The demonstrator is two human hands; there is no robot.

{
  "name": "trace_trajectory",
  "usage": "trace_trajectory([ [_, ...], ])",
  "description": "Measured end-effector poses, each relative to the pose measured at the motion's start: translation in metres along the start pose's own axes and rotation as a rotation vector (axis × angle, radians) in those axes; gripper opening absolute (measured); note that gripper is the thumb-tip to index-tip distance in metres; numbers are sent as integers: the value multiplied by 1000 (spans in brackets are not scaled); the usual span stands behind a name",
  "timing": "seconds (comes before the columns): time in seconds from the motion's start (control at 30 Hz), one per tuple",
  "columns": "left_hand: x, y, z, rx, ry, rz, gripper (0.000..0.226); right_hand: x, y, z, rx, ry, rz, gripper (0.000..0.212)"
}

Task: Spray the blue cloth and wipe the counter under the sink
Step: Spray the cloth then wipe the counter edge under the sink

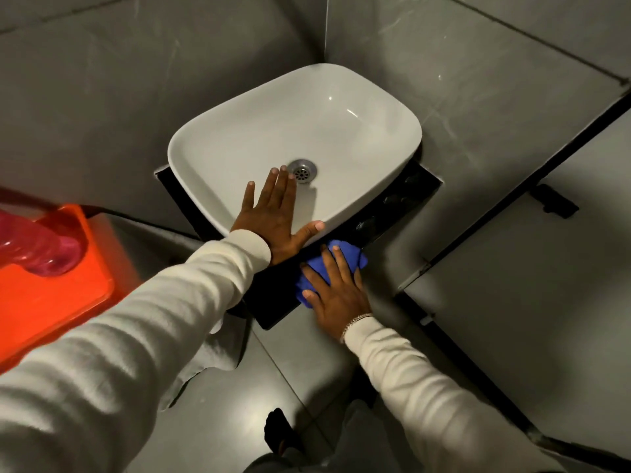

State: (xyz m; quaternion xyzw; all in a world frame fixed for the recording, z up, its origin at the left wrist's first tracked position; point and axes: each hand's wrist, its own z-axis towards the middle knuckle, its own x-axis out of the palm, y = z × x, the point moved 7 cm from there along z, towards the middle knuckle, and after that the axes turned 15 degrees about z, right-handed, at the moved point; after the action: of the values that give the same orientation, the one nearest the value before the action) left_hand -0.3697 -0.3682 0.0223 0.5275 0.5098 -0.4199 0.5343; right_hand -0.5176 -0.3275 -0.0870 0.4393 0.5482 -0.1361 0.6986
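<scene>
Left hand (273,218) flat and spread on near rim of white sink (341,131), fingers reaching into bowl toward drain (302,170), thumb lying along rim edge; grasping nothing, just pressed on. Right hand (336,290) palm-down on blue cloth (345,256), fingers splayed over it, pressing it flat rather than clenched round it. Cloth bunched on black counter (276,291), at front right edge just below sink rim, partly tucked under overhang; blue visible past fingertips and by thumb. Counter a dark slab showing around sink base: strip at left, glossy strip along right side with reflections, near corner by right wrist. Bracelet (355,322) on right wrist at cuff. Both arms in cream sleeves (170,319). Orange tub (51,285) at left, blurred, with pink translucent bottle-like thing (44,247) on top; can't tell what exactly. Grey tiled walls (102,97) behind sink meeting in corner, grey tile floor (297,363) below. Pale cloth (211,356) hanging under left forearm. Dark foot (278,428) at bottom centre. Grey partition (546,268) with black edging to right.
</scene>
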Motion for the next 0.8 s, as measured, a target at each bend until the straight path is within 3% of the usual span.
trace_trajectory([
  [0.17,3,-15,16,-102,42,-22,103,-31,-41,26,77,-24,-41,43],
  [0.27,2,-24,24,-159,80,-36,104,-24,-33,22,-48,-15,-57,44],
  [0.4,0,-32,34,-239,86,-29,108,-41,-75,36,-260,58,-143,44],
  [0.57,-1,-43,44,-325,102,-30,109,-55,-94,42,-140,0,47,52],
  [0.73,-7,-59,62,-356,110,-24,108,-50,-97,37,-313,77,75,51],
  [0.8,-8,-63,66,-371,106,-18,107,-68,-122,54,-325,25,30,44],
])
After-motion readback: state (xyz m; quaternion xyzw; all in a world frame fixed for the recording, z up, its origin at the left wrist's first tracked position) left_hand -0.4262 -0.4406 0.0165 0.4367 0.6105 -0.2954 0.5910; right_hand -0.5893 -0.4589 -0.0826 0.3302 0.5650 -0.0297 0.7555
